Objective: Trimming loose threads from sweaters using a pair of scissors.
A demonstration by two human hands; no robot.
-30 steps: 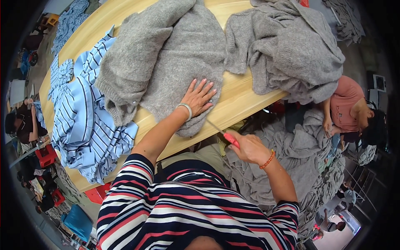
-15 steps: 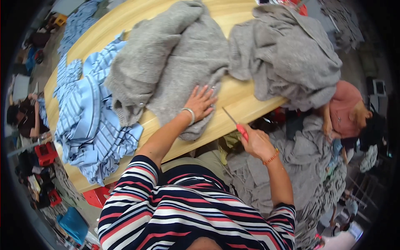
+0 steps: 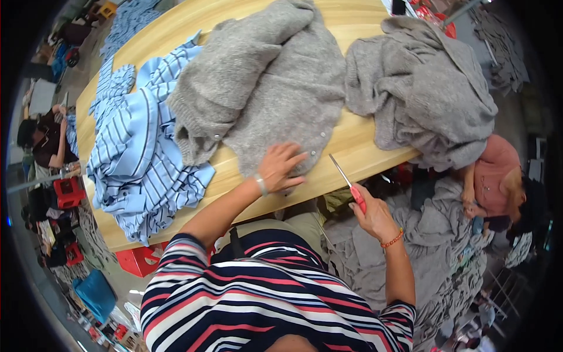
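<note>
A grey knit cardigan (image 3: pixel 293 88) lies partly folded on the table, with small pale buttons along its lower edge. My left hand (image 3: pixel 280 167) rests palm down on the cardigan's near edge, fingers apart and slightly blurred. My right hand (image 3: pixel 375 218) is closed around a red-handled tool (image 3: pixel 357 198) with a thin, pointed metal blade. Its tip points up and left, over the table's front edge and apart from the cardigan. My fingers cover much of the handle, so I cannot tell its exact kind.
Blue striped garments (image 3: pixel 141 141) are heaped on the left of the wooden table (image 3: pixel 234 202). Another grey knit heap (image 3: pixel 422 88) lies at the right. Below the table's right side, grey knitwear (image 3: pixel 375 264) is piled. A person in pink (image 3: pixel 495 173) sits at right; red stools (image 3: pixel 69 192) stand at left.
My left hand has slid nearer to me along the cardigan's front edge. My right hand, still around the tool, has shifted slightly right and down. The whole view has moved a little.
</note>
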